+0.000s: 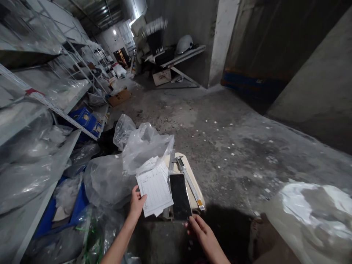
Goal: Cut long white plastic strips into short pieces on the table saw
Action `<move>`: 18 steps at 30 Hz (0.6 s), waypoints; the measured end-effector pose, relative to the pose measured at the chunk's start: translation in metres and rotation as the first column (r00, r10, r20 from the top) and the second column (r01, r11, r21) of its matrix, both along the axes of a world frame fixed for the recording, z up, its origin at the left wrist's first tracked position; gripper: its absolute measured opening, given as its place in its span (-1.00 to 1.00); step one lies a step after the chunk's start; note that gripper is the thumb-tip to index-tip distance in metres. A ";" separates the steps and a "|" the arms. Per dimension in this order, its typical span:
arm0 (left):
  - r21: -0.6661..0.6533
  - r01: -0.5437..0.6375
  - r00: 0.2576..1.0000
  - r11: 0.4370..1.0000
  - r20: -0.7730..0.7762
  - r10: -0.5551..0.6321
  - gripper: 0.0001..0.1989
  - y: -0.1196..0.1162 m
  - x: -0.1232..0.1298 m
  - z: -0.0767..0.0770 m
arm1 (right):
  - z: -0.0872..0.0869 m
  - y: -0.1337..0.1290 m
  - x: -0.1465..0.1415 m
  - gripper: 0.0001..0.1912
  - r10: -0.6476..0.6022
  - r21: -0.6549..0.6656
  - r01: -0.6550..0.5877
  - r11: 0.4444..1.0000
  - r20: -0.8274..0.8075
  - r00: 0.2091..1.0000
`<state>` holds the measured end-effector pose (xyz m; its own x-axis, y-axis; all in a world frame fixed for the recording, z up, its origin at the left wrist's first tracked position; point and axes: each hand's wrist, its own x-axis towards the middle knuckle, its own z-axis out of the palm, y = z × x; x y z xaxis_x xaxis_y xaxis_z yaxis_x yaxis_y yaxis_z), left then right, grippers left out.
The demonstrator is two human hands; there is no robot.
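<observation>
My left hand (136, 205) grips the left edge of a small stack of printed sheets (154, 190), thumb on top. My right hand (202, 231) pinches the lower right corner of a black smartphone (180, 196) with a dark screen. The phone lies over a cream stool top (185, 157); whether it rests there or is held just above, I cannot tell. A digital caliper (191, 181) lies slantwise right of the phone. Beyond the phone a steel ruler (172, 161) shows in part. Clear plastic bags (147, 145) bulge just behind the sheets.
Metal shelving (46, 102) with bagged goods lines the left side. A blue bin (74, 212) stands low on the left. A large white sack (310, 216) sits at the right. Farther off, a white helmet (184, 44) lies on a bench. Small scraps dot the concrete floor (228, 135).
</observation>
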<state>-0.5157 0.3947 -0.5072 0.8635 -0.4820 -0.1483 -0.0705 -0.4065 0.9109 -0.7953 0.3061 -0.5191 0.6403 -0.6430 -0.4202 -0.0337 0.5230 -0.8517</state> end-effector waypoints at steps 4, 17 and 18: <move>-0.038 0.070 0.997 0.997 -0.017 -0.071 -0.36 -0.019 0.015 0.004 | -0.008 0.017 -0.005 -0.45 -0.076 -0.023 0.076 0.997 0.006 0.997; 0.253 0.210 0.857 0.945 0.417 -0.302 -0.75 -0.074 -0.010 0.070 | 0.003 0.034 -0.015 -0.46 -0.232 0.015 0.232 0.973 0.030 0.972; 0.284 0.270 0.828 0.920 0.419 -0.373 -0.80 -0.086 -0.017 0.075 | 0.002 0.033 -0.015 -0.46 -0.233 0.013 0.233 0.972 0.030 0.972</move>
<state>-0.5323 0.3089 -0.4317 0.6574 -0.7473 0.0968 -0.6159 -0.4588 0.6404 -0.8107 0.3393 -0.5169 0.4860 -0.7723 -0.4090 0.1163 0.5210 -0.8456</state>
